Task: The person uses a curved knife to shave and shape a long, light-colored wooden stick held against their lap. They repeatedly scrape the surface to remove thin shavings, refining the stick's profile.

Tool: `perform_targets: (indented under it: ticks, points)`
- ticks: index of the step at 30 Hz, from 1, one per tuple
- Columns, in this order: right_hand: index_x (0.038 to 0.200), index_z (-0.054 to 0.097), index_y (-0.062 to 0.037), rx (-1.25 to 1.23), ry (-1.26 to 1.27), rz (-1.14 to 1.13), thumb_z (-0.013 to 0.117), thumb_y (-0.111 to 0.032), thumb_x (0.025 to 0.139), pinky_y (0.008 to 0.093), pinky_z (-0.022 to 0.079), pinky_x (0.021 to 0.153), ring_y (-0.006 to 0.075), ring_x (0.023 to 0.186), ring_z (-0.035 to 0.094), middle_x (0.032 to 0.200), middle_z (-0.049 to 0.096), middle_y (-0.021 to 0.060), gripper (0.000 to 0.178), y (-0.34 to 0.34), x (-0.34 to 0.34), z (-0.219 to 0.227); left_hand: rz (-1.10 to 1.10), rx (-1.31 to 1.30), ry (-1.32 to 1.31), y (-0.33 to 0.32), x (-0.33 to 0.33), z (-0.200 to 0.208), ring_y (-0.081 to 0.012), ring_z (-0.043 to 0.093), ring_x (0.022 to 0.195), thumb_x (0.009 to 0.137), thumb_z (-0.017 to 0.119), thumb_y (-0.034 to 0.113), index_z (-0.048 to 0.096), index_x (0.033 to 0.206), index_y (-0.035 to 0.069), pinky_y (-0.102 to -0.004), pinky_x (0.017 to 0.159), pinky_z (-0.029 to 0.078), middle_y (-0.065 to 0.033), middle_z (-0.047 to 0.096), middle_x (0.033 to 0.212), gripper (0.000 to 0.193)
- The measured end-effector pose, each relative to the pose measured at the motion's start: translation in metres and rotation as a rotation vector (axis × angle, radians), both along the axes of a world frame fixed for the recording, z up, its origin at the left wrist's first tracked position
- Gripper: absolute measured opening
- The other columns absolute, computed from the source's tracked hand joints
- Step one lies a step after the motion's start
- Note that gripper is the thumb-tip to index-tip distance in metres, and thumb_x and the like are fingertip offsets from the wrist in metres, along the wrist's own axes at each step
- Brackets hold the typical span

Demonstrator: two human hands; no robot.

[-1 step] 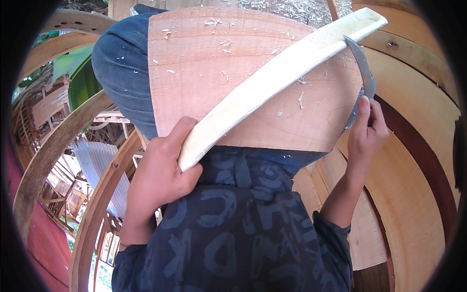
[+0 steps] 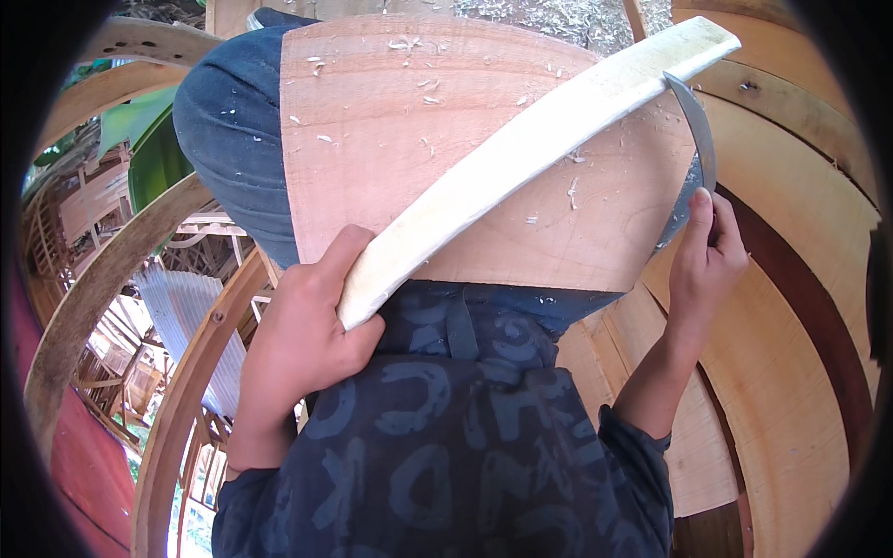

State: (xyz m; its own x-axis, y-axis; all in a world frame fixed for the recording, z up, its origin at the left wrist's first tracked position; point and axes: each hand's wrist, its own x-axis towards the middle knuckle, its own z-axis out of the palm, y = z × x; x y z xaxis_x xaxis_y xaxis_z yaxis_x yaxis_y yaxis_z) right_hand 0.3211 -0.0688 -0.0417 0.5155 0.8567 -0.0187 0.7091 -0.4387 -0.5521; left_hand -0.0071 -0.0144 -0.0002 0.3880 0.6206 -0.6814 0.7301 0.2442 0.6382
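A long, pale, slightly curved wooden piece (image 2: 507, 167) lies slantwise across a flat board on my lap, its far end at the upper right. My left hand (image 2: 312, 312) is closed round its near end. In my right hand (image 2: 709, 246) is a knife with a curved blade (image 2: 696, 130). The blade's tip meets the lower edge of the wooden piece near its far end. My fingers hide the knife's handle. Small curled shavings lie scattered on the board (image 2: 381, 167).
My bent leg (image 2: 228, 139) sticks out left of the board. Wide curved planks (image 2: 781, 214) line the right side. More shavings (image 2: 605, 23) cover the surface beyond. At left stand curved timber ribs (image 2: 191, 391), a corrugated sheet (image 2: 191, 325) and a green leaf (image 2: 153, 153).
My right hand and the knife have shifted very slightly to the right and toward me. The wooden piece and my left hand look nearly the same.
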Motion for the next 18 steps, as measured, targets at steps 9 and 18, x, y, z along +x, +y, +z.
perform_targets:
  ticks: [9, 18]
  points:
    - [0.09, 0.065, 0.0027, 0.009, 0.112, 0.19, 0.065, -0.015, 0.092, 0.0244, 0.037, 0.047, 0.0078, 0.052, 0.047, 0.062, 0.054, 0.0054, 0.017, -0.003, -0.034, -0.007, -0.018, 0.044, 0.008, 0.003, 0.006, 0.003, -0.0449, 0.064, 0.074, 0.065, 0.057, 0.004, 0.052, 0.11, 0.004, -0.0401, 0.065, 0.05, -0.0258, 0.06, 0.071, 0.045]
    - [0.088, 0.064, 0.0026, -0.106, 0.15, 0.246, 0.068, -0.01, 0.089, 0.0266, 0.038, 0.046, 0.0119, 0.05, 0.051, 0.064, 0.057, 0.0055, 0.013, -0.012, -0.035, 0.025, -0.024, 0.084, 0.058, -0.001, 0.015, 0.004, -0.0451, 0.064, 0.076, 0.067, 0.058, 0.004, 0.052, 0.11, 0.003, -0.0431, 0.066, 0.051, -0.026, 0.061, 0.074, 0.043]
